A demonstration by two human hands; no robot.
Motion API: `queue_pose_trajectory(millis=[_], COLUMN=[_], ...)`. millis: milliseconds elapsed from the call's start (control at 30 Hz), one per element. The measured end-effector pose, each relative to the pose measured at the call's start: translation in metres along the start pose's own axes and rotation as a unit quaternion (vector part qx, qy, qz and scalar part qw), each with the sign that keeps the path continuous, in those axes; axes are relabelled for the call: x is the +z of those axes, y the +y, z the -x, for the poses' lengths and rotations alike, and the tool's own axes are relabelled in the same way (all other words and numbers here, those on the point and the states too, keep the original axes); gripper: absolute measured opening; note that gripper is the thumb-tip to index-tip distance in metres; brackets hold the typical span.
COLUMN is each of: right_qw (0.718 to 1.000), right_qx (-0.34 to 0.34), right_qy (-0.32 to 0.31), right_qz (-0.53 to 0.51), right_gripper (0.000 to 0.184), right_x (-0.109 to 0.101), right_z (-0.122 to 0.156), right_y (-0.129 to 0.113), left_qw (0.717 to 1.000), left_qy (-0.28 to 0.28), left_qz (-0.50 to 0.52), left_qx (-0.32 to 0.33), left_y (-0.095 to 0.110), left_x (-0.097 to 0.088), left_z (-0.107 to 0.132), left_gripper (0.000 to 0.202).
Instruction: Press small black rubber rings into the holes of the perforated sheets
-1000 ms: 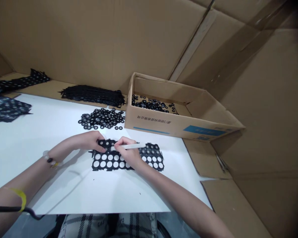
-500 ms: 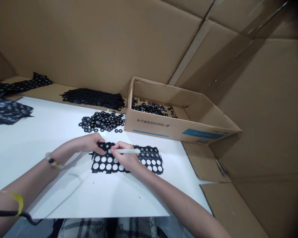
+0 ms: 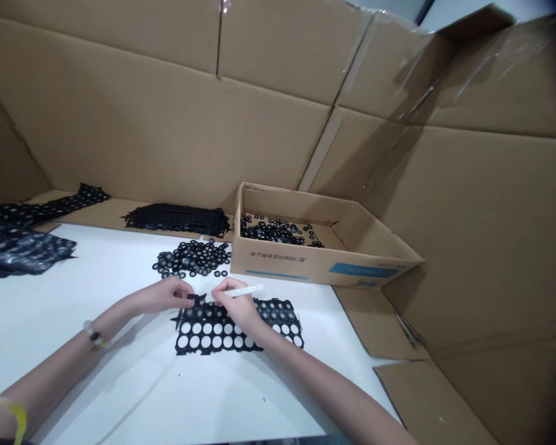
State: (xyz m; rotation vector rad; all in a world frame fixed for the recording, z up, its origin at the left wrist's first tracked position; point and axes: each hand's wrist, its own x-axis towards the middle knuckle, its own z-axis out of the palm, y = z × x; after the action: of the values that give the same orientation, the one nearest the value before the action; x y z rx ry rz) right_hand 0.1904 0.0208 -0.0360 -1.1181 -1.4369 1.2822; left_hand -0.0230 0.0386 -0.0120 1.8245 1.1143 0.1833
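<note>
A black perforated sheet (image 3: 238,327) with rows of round holes lies flat on the white board, and grey-centred rings fill its upper right part. My left hand (image 3: 169,295) is at its upper left edge, with finger and thumb pinched on a small black piece (image 3: 195,298). Just beside it, my right hand (image 3: 235,303) grips a white marker pen (image 3: 244,290), whose tip is hidden by my fingers. The pen points up and to the right, above the sheet.
A heap of loose black rings (image 3: 192,258) lies beyond my hands. An open cardboard box (image 3: 278,266) holds more rings. A stack of black strips (image 3: 178,219) and piled perforated sheets (image 3: 13,250) lie at the back left. Cardboard walls surround the white board (image 3: 74,346).
The view has tilted upward, so everything sits lower in the picture. My hands have drawn closer together, and the pen now slants up to the right. My left fingers pinch a small black piece.
</note>
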Motion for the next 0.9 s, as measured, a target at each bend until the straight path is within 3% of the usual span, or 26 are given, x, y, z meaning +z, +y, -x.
queue_pose_trajectory(millis=[133, 267, 900], right_qw=[0.996, 0.995, 0.994], right_qx=[-0.052, -0.058, -0.080], right_qy=[-0.002, -0.008, -0.013], right_qz=[0.067, 0.080, 0.077], right_gripper=[0.010, 0.009, 0.011], right_x=[0.011, 0.011, 0.007], right_z=[0.000, 0.002, 0.002], right_y=[0.004, 0.011, 0.014], left_qw=[0.999, 0.997, 0.997], left_qy=[0.046, 0.069, 0.061], left_qz=[-0.027, -0.025, 0.037], left_qx=[0.007, -0.007, -0.025], left_y=[-0.004, -0.008, -0.012], left_x=[0.004, 0.006, 0.007], left_z=[-0.001, -0.001, -0.005], left_gripper=[0.038, 0.039, 0.041])
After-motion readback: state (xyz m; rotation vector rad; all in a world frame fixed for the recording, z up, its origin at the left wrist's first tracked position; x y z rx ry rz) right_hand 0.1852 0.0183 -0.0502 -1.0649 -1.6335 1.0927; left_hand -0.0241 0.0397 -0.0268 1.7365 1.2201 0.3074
